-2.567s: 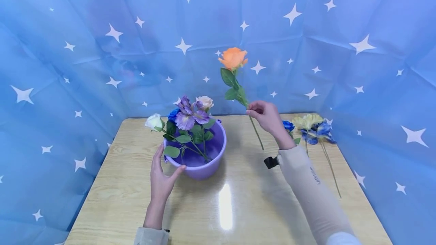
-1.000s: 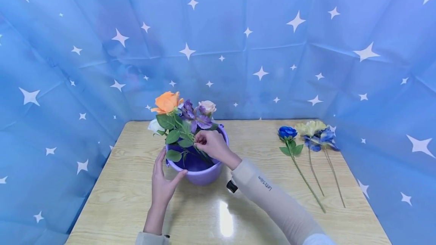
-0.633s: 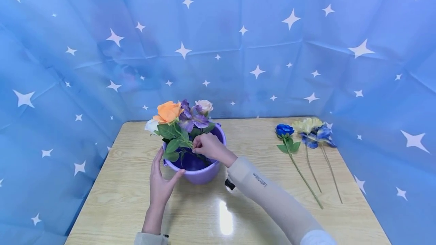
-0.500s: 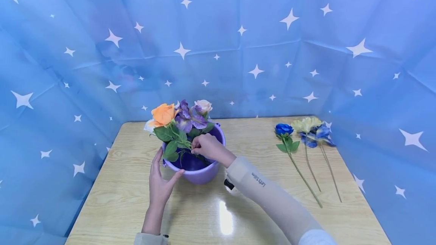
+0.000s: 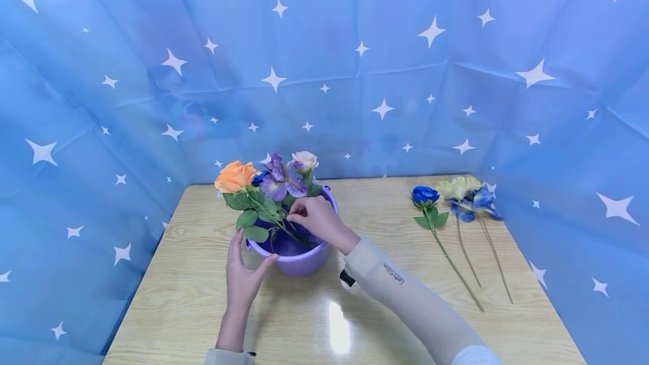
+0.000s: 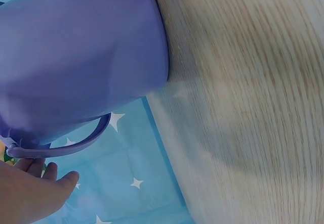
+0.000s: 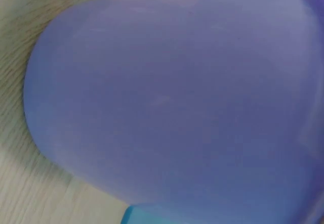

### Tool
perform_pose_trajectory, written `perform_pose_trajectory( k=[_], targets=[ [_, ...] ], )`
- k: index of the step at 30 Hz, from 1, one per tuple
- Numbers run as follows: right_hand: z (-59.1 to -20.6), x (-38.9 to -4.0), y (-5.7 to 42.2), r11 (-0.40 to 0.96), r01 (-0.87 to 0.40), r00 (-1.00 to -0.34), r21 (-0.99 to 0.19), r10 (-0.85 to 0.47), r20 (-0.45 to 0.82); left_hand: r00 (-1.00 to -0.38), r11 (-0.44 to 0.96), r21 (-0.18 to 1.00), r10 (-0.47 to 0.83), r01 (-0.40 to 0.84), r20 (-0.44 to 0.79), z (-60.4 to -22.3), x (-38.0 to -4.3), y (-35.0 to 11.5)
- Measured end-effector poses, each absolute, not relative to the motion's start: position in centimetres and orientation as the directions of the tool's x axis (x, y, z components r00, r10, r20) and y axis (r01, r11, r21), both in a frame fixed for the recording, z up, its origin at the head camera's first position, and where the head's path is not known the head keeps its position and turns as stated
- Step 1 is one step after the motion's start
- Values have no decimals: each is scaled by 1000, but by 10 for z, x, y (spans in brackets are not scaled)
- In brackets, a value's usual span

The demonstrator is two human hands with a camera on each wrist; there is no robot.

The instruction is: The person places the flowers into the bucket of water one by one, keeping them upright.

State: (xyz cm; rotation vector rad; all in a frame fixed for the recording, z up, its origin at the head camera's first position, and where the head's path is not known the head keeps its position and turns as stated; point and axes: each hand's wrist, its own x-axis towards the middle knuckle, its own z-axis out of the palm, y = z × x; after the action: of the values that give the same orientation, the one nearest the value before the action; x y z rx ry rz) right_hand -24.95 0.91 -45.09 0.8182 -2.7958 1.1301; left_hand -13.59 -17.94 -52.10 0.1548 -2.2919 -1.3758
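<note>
My right hand point(image 5: 321, 221) pinches the green stem of an orange rose point(image 5: 235, 176) over the purple bucket point(image 5: 304, 265). The rose leans left, its stem reaching down inside. My left hand point(image 5: 243, 283) rests at the bucket's near-left rim, thumb in front and fingers spread along the side; the left wrist view has its fingertips beside the purple handle point(image 6: 76, 149). A purple iris point(image 5: 281, 179), a pale cream rose point(image 5: 305, 161) and a partly covered blue flower point(image 5: 259, 178) stand in the bucket. The orange bloom hides most of a white rose. Bucket wall point(image 7: 167, 102) fills the right wrist view.
At the right of the wooden table point(image 5: 375, 252) lie a blue rose point(image 5: 425, 196), a pale yellow flower point(image 5: 458, 187) and a blue iris-like flower point(image 5: 476, 203), stems toward the front. A blue star-patterned cloth point(image 5: 395, 61) hangs behind and at both sides.
My right hand has carried the orange rose from above the table leftward to the bucket. The bloom has since tipped lower and further left, covering the white rose. My left hand stays at the rim.
</note>
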Motion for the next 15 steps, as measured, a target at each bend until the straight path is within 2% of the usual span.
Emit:
perform_pose_trajectory(
  k=[6, 15],
  targets=[
    [-437, -248, 27, 540, -468, -872, -699, -413, 264, -882, 460, 874, -334, 156, 333, -521, -135, -177],
    [-426, -260, 73, 524, -391, -917, -757, -296, 268, -874, 401, 899, -356, 176, 330, -521, -133, -173]
  ],
)
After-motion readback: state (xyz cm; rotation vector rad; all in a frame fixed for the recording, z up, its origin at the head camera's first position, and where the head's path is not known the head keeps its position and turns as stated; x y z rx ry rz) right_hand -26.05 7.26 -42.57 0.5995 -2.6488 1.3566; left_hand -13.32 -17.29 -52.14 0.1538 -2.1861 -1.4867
